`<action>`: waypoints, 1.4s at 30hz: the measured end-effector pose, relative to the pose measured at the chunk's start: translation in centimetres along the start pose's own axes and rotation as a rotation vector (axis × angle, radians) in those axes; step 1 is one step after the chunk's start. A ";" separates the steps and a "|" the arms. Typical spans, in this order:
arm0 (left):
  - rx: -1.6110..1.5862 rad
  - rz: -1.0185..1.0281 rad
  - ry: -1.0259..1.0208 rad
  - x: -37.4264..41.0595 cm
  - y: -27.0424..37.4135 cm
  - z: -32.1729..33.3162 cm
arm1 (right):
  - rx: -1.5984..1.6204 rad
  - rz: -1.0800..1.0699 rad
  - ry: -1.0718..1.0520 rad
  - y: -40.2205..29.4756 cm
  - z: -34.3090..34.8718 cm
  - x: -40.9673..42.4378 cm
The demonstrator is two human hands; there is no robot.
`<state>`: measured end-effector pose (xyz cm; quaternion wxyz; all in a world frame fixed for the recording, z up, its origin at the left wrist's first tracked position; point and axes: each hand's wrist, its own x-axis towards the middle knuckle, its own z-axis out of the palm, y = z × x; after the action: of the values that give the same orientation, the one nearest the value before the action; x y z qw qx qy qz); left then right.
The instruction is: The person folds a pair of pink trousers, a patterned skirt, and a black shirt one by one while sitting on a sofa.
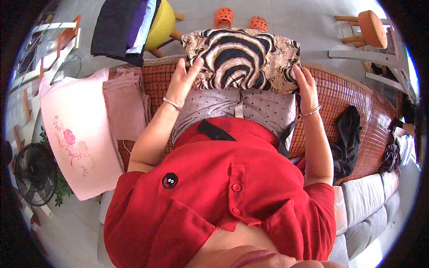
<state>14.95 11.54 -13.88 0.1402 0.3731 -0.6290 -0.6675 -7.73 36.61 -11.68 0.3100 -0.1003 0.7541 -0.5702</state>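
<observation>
A folded cloth with a black, cream and tan swirl pattern [239,60] lies across my lap and knees, over grey dotted trousers [214,105]. At its left edge my left hand [184,78] grips it, thumb on top. My right hand [306,85] holds the right edge, thumb on the upper side and the other fingers partly hidden. Left of me, folded dusty-pink fabric [124,104] lies on the brown beaded seat mat [161,80], beside a pale pink pillow or folded cloth with a printed flower [80,137].
Folded black, purple and light blue clothes [114,30] rest on a yellow stool [162,28]. Black garments [348,134] lie on the mat at right. An orange stool [372,28] stands at upper right, a black fan [35,174] at far left, grey sofa cushions [363,196] at lower right.
</observation>
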 end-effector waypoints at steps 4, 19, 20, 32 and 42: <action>0.327 0.230 0.241 -1.0 0.1 2.0 | -0.496 -0.452 0.295 1.7 1.3 0.6; 0.718 0.770 0.181 -0.2 6.1 2.5 | -0.646 -0.885 0.235 -9.8 5.0 -2.8; 0.901 0.750 0.105 0.1 8.1 4.4 | -0.669 -0.876 0.088 -10.6 7.2 -2.8; 1.228 0.674 -0.076 5.7 0.8 7.3 | -1.200 -0.590 -0.031 -0.6 6.6 4.2; 0.990 0.079 -1.147 15.8 7.2 7.1 | -1.070 -0.401 -0.996 -4.8 4.8 14.8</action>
<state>-2.66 5.22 -12.61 -0.3690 -0.0359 -0.8423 -0.3912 -17.57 23.78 -13.25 0.4134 -0.6180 0.6661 -0.0593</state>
